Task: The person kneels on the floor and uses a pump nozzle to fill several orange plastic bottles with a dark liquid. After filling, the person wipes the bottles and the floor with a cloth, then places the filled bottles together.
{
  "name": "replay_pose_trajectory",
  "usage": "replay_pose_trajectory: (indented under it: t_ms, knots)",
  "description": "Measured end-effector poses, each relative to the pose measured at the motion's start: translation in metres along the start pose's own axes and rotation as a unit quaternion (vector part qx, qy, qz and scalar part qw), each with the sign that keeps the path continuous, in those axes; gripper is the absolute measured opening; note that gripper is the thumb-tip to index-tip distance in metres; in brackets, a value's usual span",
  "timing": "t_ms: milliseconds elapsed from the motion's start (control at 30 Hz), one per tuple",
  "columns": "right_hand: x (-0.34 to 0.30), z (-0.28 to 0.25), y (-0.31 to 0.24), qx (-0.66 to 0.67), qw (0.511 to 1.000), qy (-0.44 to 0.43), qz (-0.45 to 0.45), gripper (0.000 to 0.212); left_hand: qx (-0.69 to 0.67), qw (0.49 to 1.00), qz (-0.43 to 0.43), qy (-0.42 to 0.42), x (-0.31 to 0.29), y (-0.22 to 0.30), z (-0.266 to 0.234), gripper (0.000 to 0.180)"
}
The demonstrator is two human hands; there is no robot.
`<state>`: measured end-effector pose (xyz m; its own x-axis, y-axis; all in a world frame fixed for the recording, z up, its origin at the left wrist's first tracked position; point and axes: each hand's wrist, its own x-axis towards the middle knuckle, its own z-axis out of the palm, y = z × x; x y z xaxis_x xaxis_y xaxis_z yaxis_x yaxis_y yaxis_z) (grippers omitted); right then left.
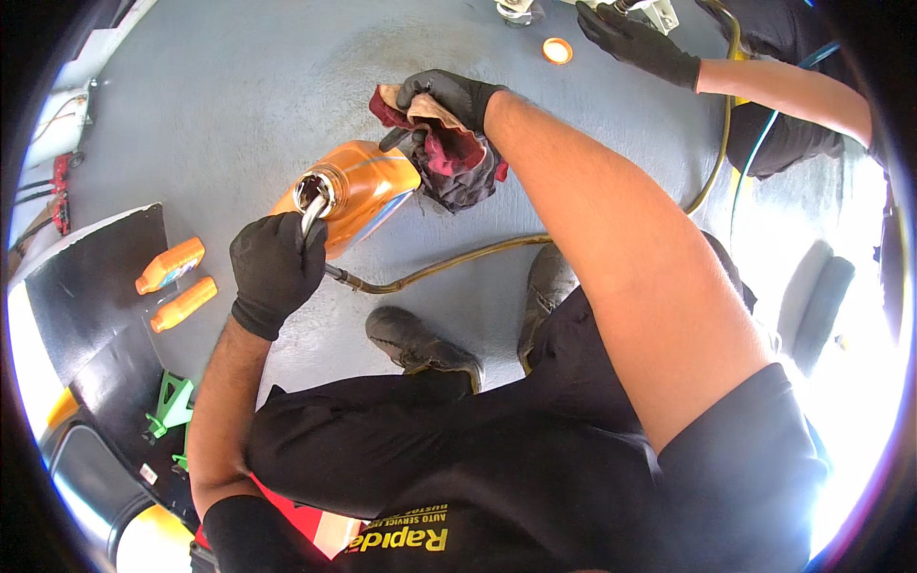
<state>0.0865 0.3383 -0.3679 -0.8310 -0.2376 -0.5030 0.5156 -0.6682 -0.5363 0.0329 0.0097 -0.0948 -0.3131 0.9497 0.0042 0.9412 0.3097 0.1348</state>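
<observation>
With twelve o'clock at the top of the view, a large translucent orange plastic jug (373, 180) lies between ten and eleven o'clock from the centre, its round open mouth facing up toward the camera. Whether its base meets the smooth blue-grey floor (229, 115) cannot be told.

At the jug's seven-to-eight o'clock side, the black-gloved left hand (277, 272) is curled around a curved, shiny metal tube (311, 214), whose end is in the mouth. A yellowish-brown flexible hose (458, 264) runs from just beside that hand toward four o'clock of the jug.

At the jug's one-to-two o'clock, the black-gloved right hand (447, 95) grasps a crumpled bundle of maroon, tan and dark cloth (458, 158), which hangs close beside the jug.

Two small orange plastic bottles (170, 265) lie near each other at eight o'clock from the jug. At two o'clock, well apart from it, are a round white cap with an orange rim (557, 51) and, farther out, a co-worker's black-gloved hand (638, 44).
</observation>
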Motion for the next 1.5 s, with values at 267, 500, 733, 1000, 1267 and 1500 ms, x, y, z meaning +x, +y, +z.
replay_pose_trajectory:
  t_ms: [267, 500, 733, 1000, 1267, 1500]
  knots:
    - [-0.068, 0.071, -0.032, -0.077, 0.996, -0.021, -0.029, 0.015, 0.001, 1.0, -0.012, -0.011, 0.001, 0.004, -0.004, 0.024]
    - [-0.082, 0.085, -0.044, -0.287, 0.953, 0.064, -0.074, 0.012, 0.005, 1.0, -0.011, 0.01, -0.002, 0.0, 0.0, 0.025]
    - [-0.07, 0.071, -0.036, -0.004, 0.99, 0.13, 0.059, 0.02, -0.041, 0.999, -0.018, 0.022, -0.009, -0.004, 0.002, 0.032]
    - [-0.09, 0.11, -0.06, -0.139, 0.982, 0.127, -0.003, 0.013, -0.052, 0.996, 0.004, 0.069, -0.01, -0.006, 0.001, 0.034]
    - [-0.099, 0.141, -0.068, -0.092, 0.976, 0.187, 0.066, 0.014, -0.056, 0.996, 0.013, 0.063, -0.011, -0.008, -0.001, 0.033]
    - [-0.091, 0.12, -0.068, -0.114, 0.979, 0.139, 0.1, 0.019, -0.062, 0.996, 0.024, 0.054, -0.01, -0.01, 0.001, 0.031]
